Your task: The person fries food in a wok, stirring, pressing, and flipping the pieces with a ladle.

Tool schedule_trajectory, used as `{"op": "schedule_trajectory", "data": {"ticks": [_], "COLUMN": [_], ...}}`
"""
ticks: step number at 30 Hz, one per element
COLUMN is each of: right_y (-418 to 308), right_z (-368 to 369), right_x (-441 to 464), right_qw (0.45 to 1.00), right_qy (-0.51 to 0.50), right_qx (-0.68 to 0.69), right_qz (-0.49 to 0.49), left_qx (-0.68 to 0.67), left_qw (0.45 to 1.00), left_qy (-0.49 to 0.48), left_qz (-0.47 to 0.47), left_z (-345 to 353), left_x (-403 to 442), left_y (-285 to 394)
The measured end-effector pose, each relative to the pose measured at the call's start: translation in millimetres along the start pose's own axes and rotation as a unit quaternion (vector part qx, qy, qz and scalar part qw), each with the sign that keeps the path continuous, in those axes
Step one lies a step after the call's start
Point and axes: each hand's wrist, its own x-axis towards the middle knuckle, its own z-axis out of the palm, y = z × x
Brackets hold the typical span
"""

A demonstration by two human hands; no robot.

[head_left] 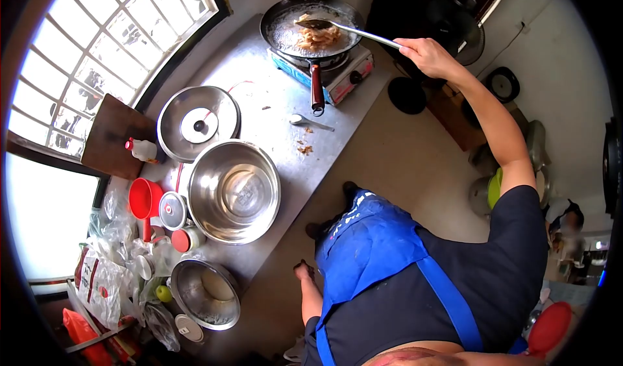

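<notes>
My right hand (429, 57) is closed around the end of a long-handled metal cooking spoon (370, 36). The spoon's head lies over pale brown fried pieces (319, 38), clumped in bubbling oil inside a black wok (267, 34). The wok sits on a portable gas stove (350, 76), its wooden handle (316, 87) pointing toward me. My left hand (304, 270) hangs low by the table's front edge, fingers curled, with nothing visible in it.
On the metal table (292, 165) are a large steel basin (233, 191), a lid (170, 122), a white-handled utensil (298, 119) and crumbs (305, 149). Nearer left stand a red ladle (144, 198), a red-lidded jar (183, 239), plastic bags (107, 294) and a smaller bowl (206, 294).
</notes>
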Motion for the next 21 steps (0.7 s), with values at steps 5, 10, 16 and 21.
{"op": "schedule_trajectory", "data": {"ticks": [5,10,16,21], "right_y": [18.9,26.2,31.6,31.6], "right_z": [-5.4,-31.8,-35.2,-31.4], "right_x": [-1.1,2.0,16.5,28.9], "right_qw": [1.000,0.989,0.987,0.985], "right_qy": [0.024,0.010,-0.010,-0.040], "right_qx": [0.001,0.131,0.148,0.153], "right_qz": [-0.013,0.062,0.063,0.061], "left_qx": [-0.059,0.014,0.064,-0.031], "left_qw": [0.997,0.998,0.995,0.999], "left_qy": [-0.008,0.018,-0.001,-0.002], "left_qz": [-0.045,-0.063,-0.072,-0.004], "left_z": [-2.2,-4.6,-3.9,12.0], "left_x": [8.0,-9.9,-35.8,15.5], "left_y": [-16.9,-11.8,17.4,-12.1]}}
